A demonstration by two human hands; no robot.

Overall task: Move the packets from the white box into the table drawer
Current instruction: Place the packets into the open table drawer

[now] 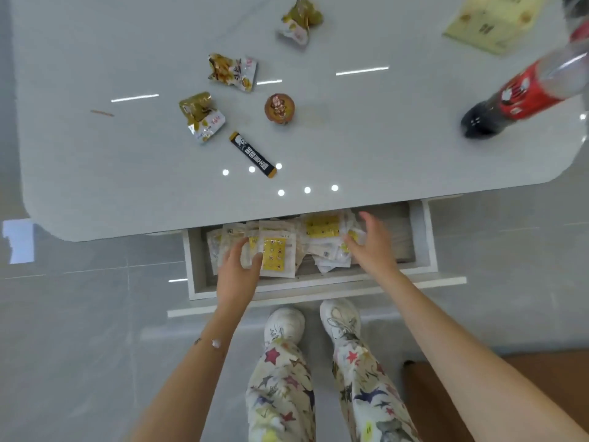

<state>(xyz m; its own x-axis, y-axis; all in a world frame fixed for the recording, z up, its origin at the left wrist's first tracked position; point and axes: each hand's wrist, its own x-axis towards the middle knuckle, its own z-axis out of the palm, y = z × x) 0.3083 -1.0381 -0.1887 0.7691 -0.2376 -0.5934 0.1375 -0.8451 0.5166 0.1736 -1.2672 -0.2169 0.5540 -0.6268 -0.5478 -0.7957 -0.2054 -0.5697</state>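
Observation:
The table drawer [424, 237] is pulled open below the table's front edge. Several flat white and yellow packets [322, 228] lie heaped inside it. My left hand [239, 269] reaches into the drawer's left part and pinches a small stack of packets [277, 253] between thumb and fingers. My right hand [369, 247] hovers over the heap in the middle of the drawer with its fingers spread, slightly blurred and holding nothing. The white box is out of view.
On the white table [95, 154] lie three crumpled snack wrappers [204, 116], a black stick sachet [253, 154], a small round cup [279, 106], a cola bottle [522, 97] at the right and a yellow pack [490, 20]. My feet [312, 320] stand under the drawer front.

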